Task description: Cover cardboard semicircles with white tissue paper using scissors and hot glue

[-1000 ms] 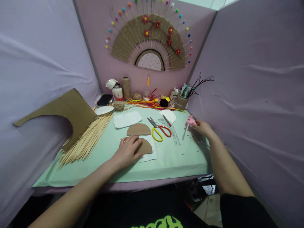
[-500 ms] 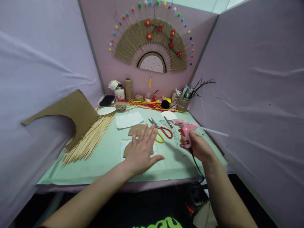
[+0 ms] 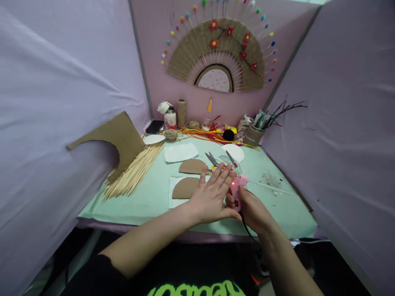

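Note:
In my right hand (image 3: 251, 205) is a pink hot glue gun (image 3: 236, 193) with its red light lit and a clear glue stick (image 3: 268, 187) poking out of its back. My left hand (image 3: 212, 195) is open with fingers spread, held in front of the gun's nozzle end and hiding much of it. Left of that hand lies a cardboard half-circle (image 3: 185, 188) on a white cloth (image 3: 170, 203). Just behind is a second cardboard half-circle (image 3: 191, 166). Scissors (image 3: 211, 158) lie beyond my left fingers, their handles mostly covered.
A large cut cardboard piece (image 3: 126, 135) rests on many thin wooden sticks (image 3: 132, 174) at the left. Coloured pipe cleaners (image 3: 200, 133), twine (image 3: 171, 134) and a holder with twigs (image 3: 254, 133) line the back. A decorated fan (image 3: 216, 53) hangs on the wall.
The glue gun in my right hand has come left and lower, toward my left hand. My left hand has moved off the front half-circle. The view has turned left.

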Tool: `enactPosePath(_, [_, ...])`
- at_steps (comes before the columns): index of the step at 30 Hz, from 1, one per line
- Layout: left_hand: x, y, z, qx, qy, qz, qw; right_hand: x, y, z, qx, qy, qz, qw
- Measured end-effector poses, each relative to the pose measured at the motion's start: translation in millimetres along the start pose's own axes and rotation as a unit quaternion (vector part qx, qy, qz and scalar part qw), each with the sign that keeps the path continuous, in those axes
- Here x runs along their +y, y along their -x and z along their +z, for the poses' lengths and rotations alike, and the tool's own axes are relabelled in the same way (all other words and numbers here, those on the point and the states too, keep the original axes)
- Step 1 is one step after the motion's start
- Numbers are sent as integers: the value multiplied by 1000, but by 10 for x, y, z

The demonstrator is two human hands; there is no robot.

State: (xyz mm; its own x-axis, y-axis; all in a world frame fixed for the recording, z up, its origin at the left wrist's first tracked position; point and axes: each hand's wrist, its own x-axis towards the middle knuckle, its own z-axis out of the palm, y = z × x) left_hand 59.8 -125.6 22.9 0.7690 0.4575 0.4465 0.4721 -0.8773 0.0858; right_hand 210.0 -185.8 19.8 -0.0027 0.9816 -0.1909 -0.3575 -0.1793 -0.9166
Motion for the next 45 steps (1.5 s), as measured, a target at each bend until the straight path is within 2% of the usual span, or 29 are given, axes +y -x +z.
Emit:
enactPosePath(4, [-111,103,-243,114,28,-34,992,51,-39,-40,68,0,-22,997])
enactPosePath(5, [-178,145,-302,133,35,-64,988,62,-43,-64,85,5,-31,996])
enactPosePath(6, [-259,190,-350,129,41,-92,987,71,-43,-90,97,12,-40,994])
enactPosePath(7, [-347,236,-382,94,45,-118,988,78,-41,-118,106,21,-49,993])
enactPosePath(9, [-519,318,-393,-23,56,-154,986,88,-30,-167,113,36,-65,991])
enactPosePath(10, [-591,348,-377,-82,54,-163,982,93,-24,-186,113,41,-70,990])
enactPosePath(12, [-691,378,-321,-164,47,-167,971,105,-13,-212,111,45,-78,990])
enactPosePath(14, [-737,372,-263,-209,38,-163,963,119,-6,-224,109,48,-83,989])
enactPosePath(17, [-759,330,-215,-234,33,-163,958,139,-2,-232,105,53,-85,989])
enactPosePath(22, [-793,287,-188,-245,39,-160,955,169,-9,-247,105,55,-83,989])
enactPosePath(25, [-812,279,-226,-230,38,-151,961,178,-8,-243,108,54,-77,990])
enactPosePath(28, [-857,286,-363,-168,66,-163,970,169,6,-223,107,49,-74,990])
enactPosePath(30, [-913,314,-473,-86,131,-188,969,155,15,-201,102,44,-71,991])
enactPosePath(32, [-977,368,-535,30,251,-228,940,142,18,-174,100,34,-62,993])
enactPosePath(33, [-1005,405,-536,89,327,-244,909,137,16,-160,102,25,-55,993])
enactPosePath(35, [-1035,491,-479,182,481,-267,815,127,7,-127,109,8,-45,993])
enactPosePath(36, [-1034,538,-427,208,545,-281,762,120,1,-109,109,4,-41,993])
enactPosePath(38, [-996,632,-306,204,633,-310,679,100,-12,-65,97,9,-41,994])
enactPosePath(40, [-922,721,-194,198,686,-308,629,72,-23,-9,67,32,-50,996])
enactPosePath(42, [-839,801,-114,187,717,-297,602,42,-26,61,39,61,-63,995])
enactPosePath(45, [-745,897,-60,161,753,-262,581,6,-13,191,4,118,-77,990])
